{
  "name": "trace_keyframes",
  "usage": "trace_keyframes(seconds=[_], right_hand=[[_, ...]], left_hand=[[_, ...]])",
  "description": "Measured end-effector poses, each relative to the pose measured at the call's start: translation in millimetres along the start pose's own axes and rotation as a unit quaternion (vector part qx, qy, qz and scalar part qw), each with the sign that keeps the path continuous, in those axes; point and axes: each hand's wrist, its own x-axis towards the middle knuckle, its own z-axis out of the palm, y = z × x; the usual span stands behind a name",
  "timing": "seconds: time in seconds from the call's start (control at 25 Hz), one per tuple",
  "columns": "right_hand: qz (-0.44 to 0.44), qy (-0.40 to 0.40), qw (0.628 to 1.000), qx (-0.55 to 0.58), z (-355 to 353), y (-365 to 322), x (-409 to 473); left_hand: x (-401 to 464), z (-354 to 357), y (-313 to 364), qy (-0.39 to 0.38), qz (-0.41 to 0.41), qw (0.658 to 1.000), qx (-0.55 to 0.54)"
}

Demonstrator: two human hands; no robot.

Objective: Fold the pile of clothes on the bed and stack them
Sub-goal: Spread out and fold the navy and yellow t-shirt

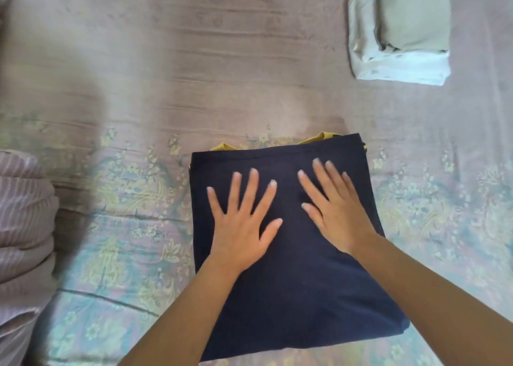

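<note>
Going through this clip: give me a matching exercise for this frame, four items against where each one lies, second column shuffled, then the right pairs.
Things:
1. navy garment
2. yellow garment
3. pale folded stack
4. striped purple fabric

Places:
A. at the left edge of the view
B. far right on the bed
C. flat under the left hand and the right hand
D. peeking out at the navy garment's far edge

Pairs: 1-C, 2-D, 3-B, 4-A

A folded garment (291, 282) is laid on the bed (194, 60), over another garment (316, 138) showing at its 12 o'clock edge. Two folded pieces (399, 32) are stacked at 1 o'clock; bunched cloth (22, 227) is seen at 9 o'clock.
</note>
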Motion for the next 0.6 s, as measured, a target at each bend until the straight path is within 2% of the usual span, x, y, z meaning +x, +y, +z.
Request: trace_keyframes(seconds=[0.08,0.12,0.28,0.4,0.48,0.52,0.6], right_hand=[[-0.007,-0.119,0.992,-0.039,13,18,-3],[0.022,-0.139,0.989,-0.046,17,27,-3],[0.065,-0.106,0.989,-0.075,26,14,0],[0.097,-0.175,0.978,-0.065,24,19,12],[0.128,-0.199,0.970,-0.050,14,32,22],[0.111,-0.187,0.974,-0.057,7,33,16],[-0.030,-0.146,0.986,-0.069,0,23,-21]], left_hand=[[-7,17,-5,-0.074,0.025,0.997,0.020],[-7,21,-10,-0.086,0.014,0.996,0.025],[5,27,-19,-0.073,-0.018,0.996,0.043],[16,29,-29,-0.122,-0.063,0.990,0.014],[13,22,-28,-0.145,-0.063,0.987,0.006],[1,16,-24,-0.154,-0.038,0.987,0.004],[-42,7,-10,-0.161,0.058,0.985,-0.014]])
